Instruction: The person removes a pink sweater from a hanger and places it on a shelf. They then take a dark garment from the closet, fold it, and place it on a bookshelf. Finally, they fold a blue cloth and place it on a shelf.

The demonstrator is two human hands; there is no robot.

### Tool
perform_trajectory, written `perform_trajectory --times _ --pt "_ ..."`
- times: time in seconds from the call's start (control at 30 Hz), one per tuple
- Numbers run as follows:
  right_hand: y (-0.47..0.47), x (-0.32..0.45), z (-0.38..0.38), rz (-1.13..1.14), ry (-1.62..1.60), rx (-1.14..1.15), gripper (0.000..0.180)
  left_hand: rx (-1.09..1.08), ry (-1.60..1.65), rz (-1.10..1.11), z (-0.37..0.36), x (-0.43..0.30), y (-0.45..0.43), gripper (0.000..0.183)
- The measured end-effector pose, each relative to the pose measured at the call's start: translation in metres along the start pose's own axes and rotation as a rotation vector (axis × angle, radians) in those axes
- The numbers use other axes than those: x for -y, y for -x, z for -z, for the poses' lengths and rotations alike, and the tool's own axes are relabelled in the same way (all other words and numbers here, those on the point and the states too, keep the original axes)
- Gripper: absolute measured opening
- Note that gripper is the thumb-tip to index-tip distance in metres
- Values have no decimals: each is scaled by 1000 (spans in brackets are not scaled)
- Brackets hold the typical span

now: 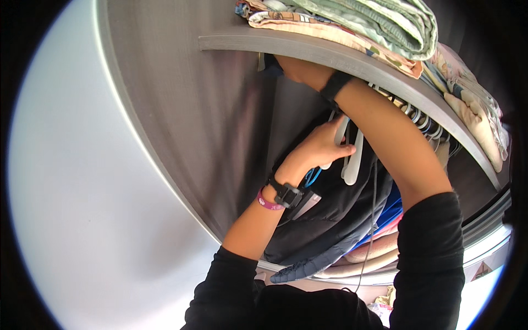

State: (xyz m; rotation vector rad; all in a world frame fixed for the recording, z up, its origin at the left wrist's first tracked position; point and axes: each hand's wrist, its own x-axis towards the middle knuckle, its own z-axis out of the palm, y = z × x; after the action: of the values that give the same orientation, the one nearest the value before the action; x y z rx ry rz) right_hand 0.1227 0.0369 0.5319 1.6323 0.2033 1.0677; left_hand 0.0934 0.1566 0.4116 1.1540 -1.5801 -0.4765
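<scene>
My left hand (324, 144) is among white plastic clothes hangers (353, 169), with its thumb and fingers around one of them. Blue hangers (313, 177) show just below that hand. Higher up, my right hand (293, 69) reaches in beneath the grey shelf (288, 43). Its fingers are mostly hidden, close to a dark blue piece of cloth (271, 66), so whether it grips anything does not show. Dark garments (321, 222) hang below both hands, among them a quilted navy jacket (305, 266).
Folded bedding (371, 24) is stacked on the shelf above my arms. More hangers (420, 117) line the rail to the right. The brown wardrobe wall (177, 103) and a white panel (90, 185) stand at left. A thin grey cord (373, 214) hangs past the clothes.
</scene>
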Motion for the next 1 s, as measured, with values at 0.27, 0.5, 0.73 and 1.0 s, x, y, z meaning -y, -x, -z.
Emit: perform_trajectory --times 0.27,0.5,0.73,1.0 --pt "74 -33 69 15 405 451 38 19 -294 155 -4 -9 38 63" --pt "34 4 18 -216 -59 211 38 -123 -235 82 -36 -5 56 45" --pt "-59 66 11 -491 -207 396 27 -150 -251 -57 -49 4 53 28" --pt "-9 30 50 -237 -9 685 19 -276 -235 -52 -48 -6 59 36"
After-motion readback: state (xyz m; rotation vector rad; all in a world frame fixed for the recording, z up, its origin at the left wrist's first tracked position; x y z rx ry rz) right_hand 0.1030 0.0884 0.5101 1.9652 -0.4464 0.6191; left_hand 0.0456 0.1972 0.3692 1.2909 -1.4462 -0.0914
